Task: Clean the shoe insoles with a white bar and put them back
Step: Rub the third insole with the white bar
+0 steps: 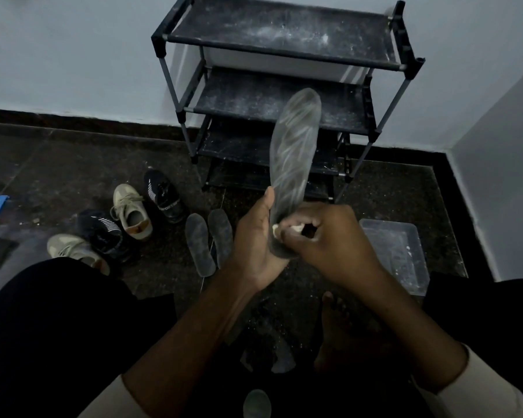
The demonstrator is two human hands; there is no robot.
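Note:
My left hand [254,245] grips the heel end of a dark grey insole [295,146], which stands upright with white streaks along its face. My right hand [320,236] is closed around a small white bar [287,229] and presses it against the insole's lower part. Two more dark insoles [209,239] lie side by side on the floor, left of my hands. A further insole tip [256,402] shows at the bottom edge between my arms.
A black four-tier shoe rack [278,55], dusted white, stands against the wall. Two beige sneakers [132,211] and two black sneakers [163,194] lie on the dark floor at left. A clear plastic tub [396,254] sits at right. My bare foot [338,327] rests below.

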